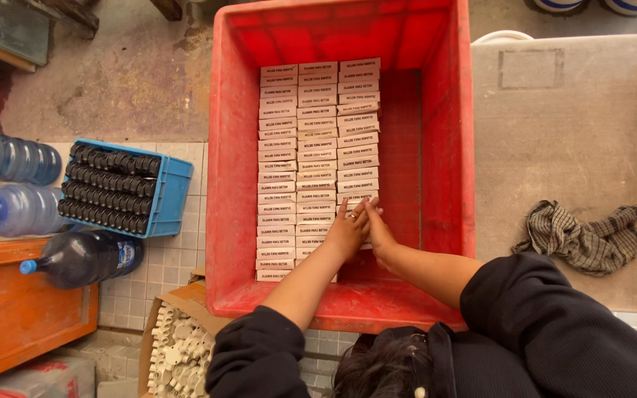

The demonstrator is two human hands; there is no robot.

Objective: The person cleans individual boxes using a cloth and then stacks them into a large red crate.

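A big red plastic crate (444,147) holds several small cream-coloured cardboard boxes (317,147) stood on edge in three tight rows. The right row is shorter than the other two. My left hand (346,234) and my right hand (380,230) are pressed together at the near end of that right row, fingers pointing away. They close on a small box (366,246) that shows only as a sliver beneath them. A ring sits on a finger of my left hand. Both arms wear dark sleeves.
A grey tabletop (569,133) with a checked cloth (584,236) lies to the right. On the tiled floor to the left are a blue crate (175,184) of dark round parts, three big water bottles (16,208), and a carton of white plastic pieces (178,346).
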